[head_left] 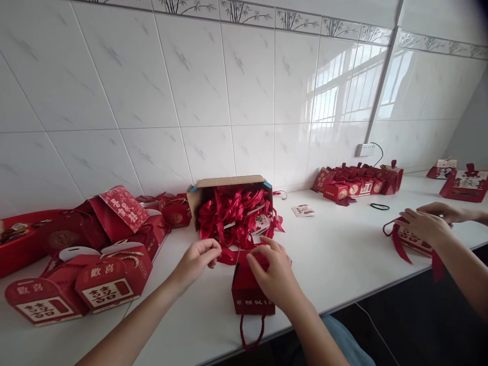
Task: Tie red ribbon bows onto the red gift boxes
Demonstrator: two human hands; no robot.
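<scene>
The left hand (204, 255) curls in the air just beside a red box (248, 287), and the right hand (271, 267) bends its fingers over the box's top; whether either grips anything I cannot tell. The box lies on the white table (328, 254) near its front edge, its cord handle (263, 329) toward the person. Behind it, a cardboard carton (232, 180) spills red ribbons (219, 213), between boxes at left (110, 290) and a co-worker's hands (427, 227) at right.

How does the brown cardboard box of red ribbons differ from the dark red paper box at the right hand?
The brown cardboard box is larger than the dark red paper box. The cardboard box overflows with red ribbons; the paper box bears pale characters and a red cord handle. Both rest on the white table.
</scene>
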